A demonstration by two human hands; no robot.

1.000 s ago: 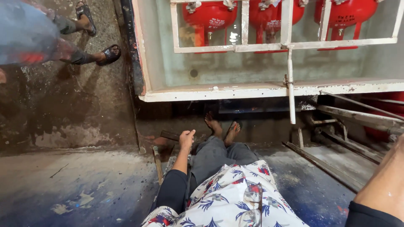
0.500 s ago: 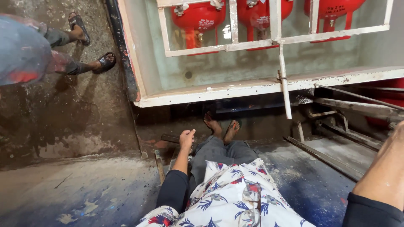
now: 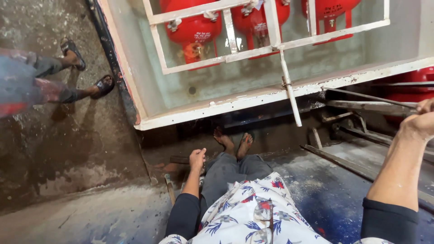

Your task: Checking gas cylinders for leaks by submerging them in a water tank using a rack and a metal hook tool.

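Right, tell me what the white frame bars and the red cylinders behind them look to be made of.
White frame bars: probably painted metal; the white coat is chipped and stained, with bolted clamps at the joints. Red cylinders: probably painted steel; smooth glossy red with rounded ends and fittings.

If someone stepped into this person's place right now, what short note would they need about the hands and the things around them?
Left hand: low by the knee, fingers loosely curled, holding nothing that shows; a hammer-like tool lies on the floor just beside it.
Right hand: raised at the right edge, closed around a thin metal rod.
Ahead: a white-framed tank with red cylinders behind white bars.
Bare feet rest under the tank's rim.
Another person's sandalled feet stand at the left.
Done or left: cannot be told.
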